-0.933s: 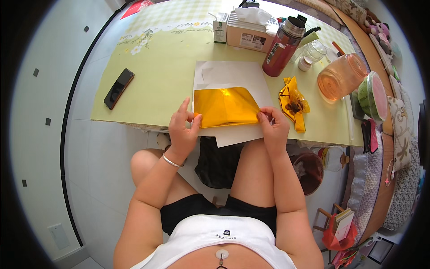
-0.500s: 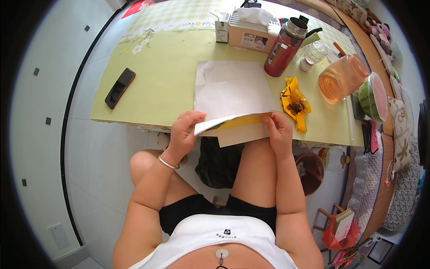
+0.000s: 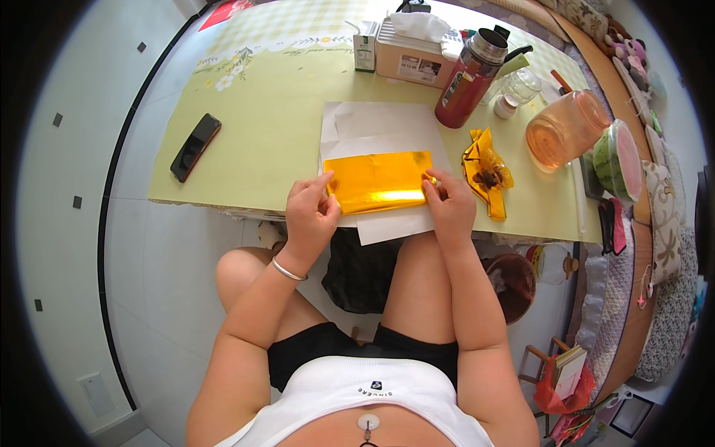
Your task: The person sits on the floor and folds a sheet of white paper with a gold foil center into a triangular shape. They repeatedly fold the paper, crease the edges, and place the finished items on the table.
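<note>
A shiny gold sheet of paper (image 3: 380,181), folded into a rectangle, lies on white paper (image 3: 372,123) at the near edge of a low yellow-green table (image 3: 283,104). My left hand (image 3: 311,216) pinches the sheet's left edge with thumb and forefinger. My right hand (image 3: 447,203) holds its right edge. Both hands rest at the table's near edge, above my knees.
A crumpled gold wrapper (image 3: 485,170) lies just right of my right hand. Behind stand a red thermos (image 3: 468,78), a tissue box (image 3: 414,45), a small jar (image 3: 506,106), an orange plastic jar (image 3: 564,130). A black phone (image 3: 195,146) lies at the left. White tiled floor lies beyond.
The sheet was flipped up, white side showing, half a second ago; now it lies folded flat with the gold side up, both hands at its ends.
</note>
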Tool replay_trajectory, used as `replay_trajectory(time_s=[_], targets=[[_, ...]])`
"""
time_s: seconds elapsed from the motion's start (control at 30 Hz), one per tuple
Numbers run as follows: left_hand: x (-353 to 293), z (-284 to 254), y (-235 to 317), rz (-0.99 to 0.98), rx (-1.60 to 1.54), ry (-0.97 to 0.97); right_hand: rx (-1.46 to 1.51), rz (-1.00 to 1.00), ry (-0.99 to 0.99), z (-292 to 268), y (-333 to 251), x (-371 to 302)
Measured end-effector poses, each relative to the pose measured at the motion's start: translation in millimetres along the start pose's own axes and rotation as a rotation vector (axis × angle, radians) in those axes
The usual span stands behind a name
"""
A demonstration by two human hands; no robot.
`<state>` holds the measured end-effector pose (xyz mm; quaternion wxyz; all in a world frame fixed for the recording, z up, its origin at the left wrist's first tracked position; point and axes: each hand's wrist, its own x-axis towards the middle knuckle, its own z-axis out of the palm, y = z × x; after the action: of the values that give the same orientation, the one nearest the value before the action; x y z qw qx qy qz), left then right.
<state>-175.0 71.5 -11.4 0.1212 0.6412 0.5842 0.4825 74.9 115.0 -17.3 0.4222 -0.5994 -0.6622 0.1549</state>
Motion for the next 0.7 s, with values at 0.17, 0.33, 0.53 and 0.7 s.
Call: replay_trajectory(time_s=[0.17,0.33,0.53,0.7], targets=[[0.8,0.1,-7.3,0.194,0.156,-0.005,0.000,-0.033,0.014,1.0,-0.8,1.8],[0.3,0.8,-7.0,0.202,0.163,0.007,-0.016,-0.042,0.007,0.3,-1.0,2.2],[-1.5,1.3,-7.7,0.220,0.180,0.013,-0.052,-0.105,0.017,3.6,2.9,3.6],[-1.4,3.4,-6.8,0.268,0.217,0.028,-0.079,-0.115,0.016,2.7,3.0,4.9]])
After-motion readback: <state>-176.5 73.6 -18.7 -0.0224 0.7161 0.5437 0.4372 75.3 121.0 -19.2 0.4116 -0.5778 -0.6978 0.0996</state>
